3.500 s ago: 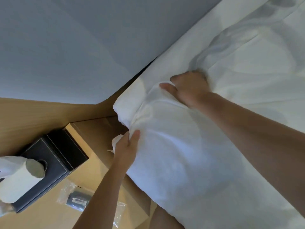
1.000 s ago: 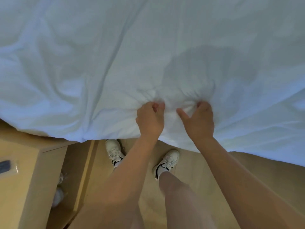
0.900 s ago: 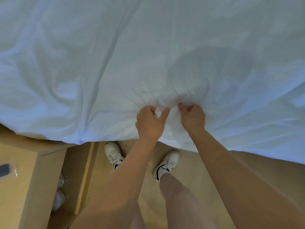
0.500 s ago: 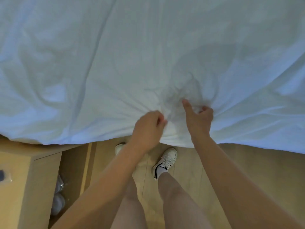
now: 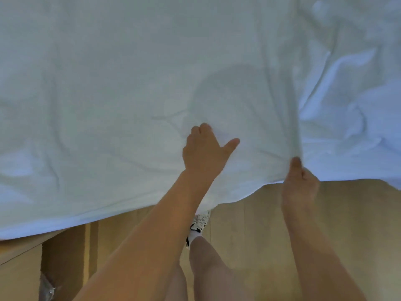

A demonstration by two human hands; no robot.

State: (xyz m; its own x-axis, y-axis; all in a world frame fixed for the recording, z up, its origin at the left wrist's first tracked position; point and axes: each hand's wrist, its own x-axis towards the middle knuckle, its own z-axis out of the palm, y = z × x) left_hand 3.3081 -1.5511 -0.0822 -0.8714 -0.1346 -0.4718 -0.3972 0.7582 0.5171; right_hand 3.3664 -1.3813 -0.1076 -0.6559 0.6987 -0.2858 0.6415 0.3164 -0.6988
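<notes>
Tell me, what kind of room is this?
Probably a bedroom: a big white sheet spread over what looks like a bed, a wooden cabinet beside it, and a wooden floor below.

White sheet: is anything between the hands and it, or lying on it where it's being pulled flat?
Nothing visible does. The left hand grips the white sheet directly, the right hand pinches its near edge, and only creases show on the fabric.

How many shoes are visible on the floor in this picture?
1. A white sneaker stands on the wooden floor just under the edge of the white sheet, beside the left forearm. A second shoe may be hidden behind that forearm.
</notes>
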